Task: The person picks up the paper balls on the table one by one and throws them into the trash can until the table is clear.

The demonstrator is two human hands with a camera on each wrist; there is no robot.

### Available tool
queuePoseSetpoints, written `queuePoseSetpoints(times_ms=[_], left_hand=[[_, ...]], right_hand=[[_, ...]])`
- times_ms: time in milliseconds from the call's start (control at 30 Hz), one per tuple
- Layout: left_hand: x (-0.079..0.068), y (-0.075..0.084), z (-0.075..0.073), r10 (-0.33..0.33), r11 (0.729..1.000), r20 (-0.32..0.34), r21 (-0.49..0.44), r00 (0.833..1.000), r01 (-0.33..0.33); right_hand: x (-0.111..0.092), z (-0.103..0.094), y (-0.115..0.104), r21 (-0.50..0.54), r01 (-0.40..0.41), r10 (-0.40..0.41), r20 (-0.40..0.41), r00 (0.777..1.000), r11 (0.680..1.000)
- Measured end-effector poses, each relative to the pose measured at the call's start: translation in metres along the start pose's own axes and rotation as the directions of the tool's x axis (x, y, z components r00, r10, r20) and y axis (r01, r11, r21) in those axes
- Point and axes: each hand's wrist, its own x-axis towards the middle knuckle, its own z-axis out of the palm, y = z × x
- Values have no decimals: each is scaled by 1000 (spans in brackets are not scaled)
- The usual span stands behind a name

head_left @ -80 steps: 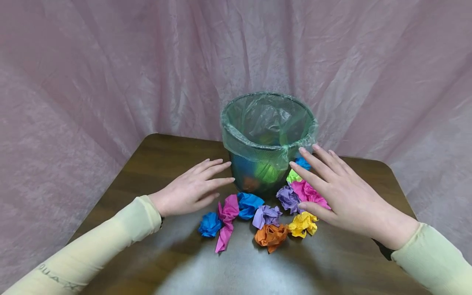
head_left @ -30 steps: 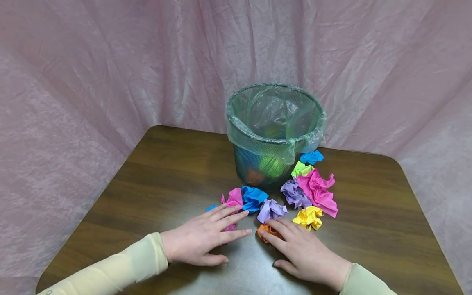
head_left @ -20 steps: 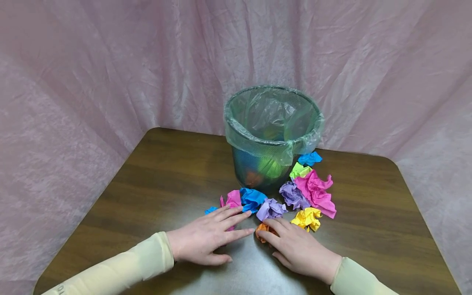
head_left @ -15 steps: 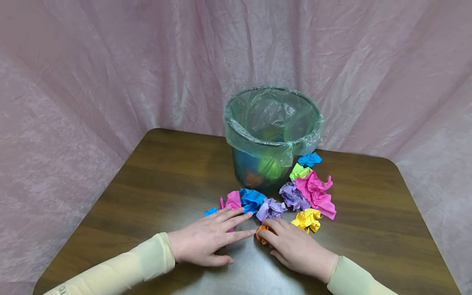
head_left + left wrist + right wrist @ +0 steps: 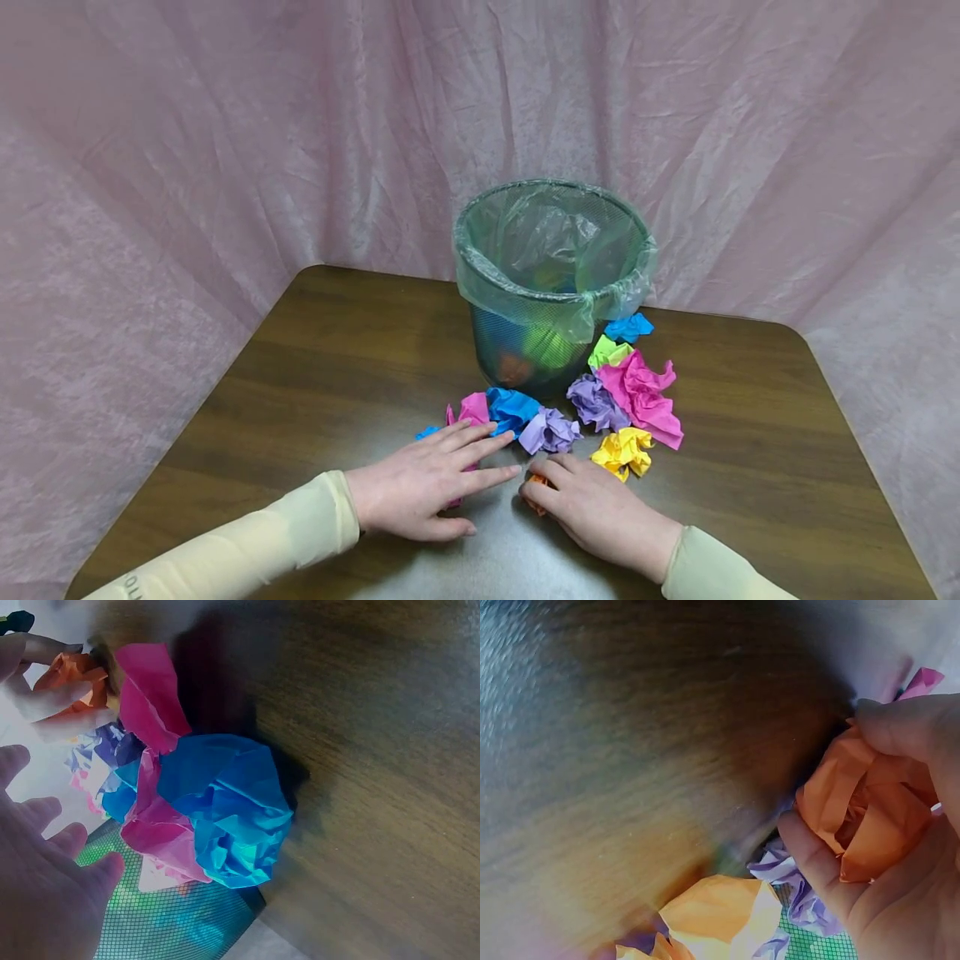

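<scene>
My right hand [image 5: 596, 508] curls its fingers and thumb round a crumpled orange paper ball [image 5: 870, 802] low over the table; in the head view most of the ball is hidden under the hand. Fingers spread, my left hand [image 5: 420, 487] hovers over a crumpled pink paper [image 5: 161, 817] and a blue paper ball [image 5: 232, 810], largely covering both in the head view. Just beyond the hands lie another blue paper ball [image 5: 512, 410] and a light purple one [image 5: 551, 431]. A yellow paper ball [image 5: 624, 452] sits to the right of my right hand.
A mesh wastebasket [image 5: 491, 333] with a green plastic liner stands behind the papers, with coloured paper inside. Along its right side lie purple [image 5: 597, 402], pink [image 5: 645, 396], lime green [image 5: 611, 353] and blue [image 5: 630, 327] crumpled papers. A pink curtain [image 5: 390, 125] hangs behind the wooden table [image 5: 337, 358].
Both hands have come down from beside the wastebasket toward the near papers. My right hand has closed round the orange paper ball and drawn it slightly nearer, away from the light purple one.
</scene>
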Motion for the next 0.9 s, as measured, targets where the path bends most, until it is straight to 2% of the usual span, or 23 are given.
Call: queuePoseSetpoints(times_ms=[167, 300, 500, 667, 900], left_hand=[[3, 1, -4, -1, 1000, 35, -23, 999, 2], [5, 2, -6, 11, 1000, 36, -20, 999, -10], [14, 8, -12, 56, 998, 37, 10, 998, -57], [24, 13, -18, 97, 995, 55, -5, 994, -97], [43, 20, -28, 157, 987, 57, 15, 986, -158]], right_hand=[[-5, -12, -2, 4, 2, -2, 31, 1000, 1000], [-14, -28, -3, -12, 0, 1, 32, 999, 1000], [-34, -52, 9, -68, -34, 31, -42, 999, 997], [-50, -76, 24, -95, -88, 80, -81, 993, 992], [-62, -102, 42, -114, -149, 134, -132, 982, 982]])
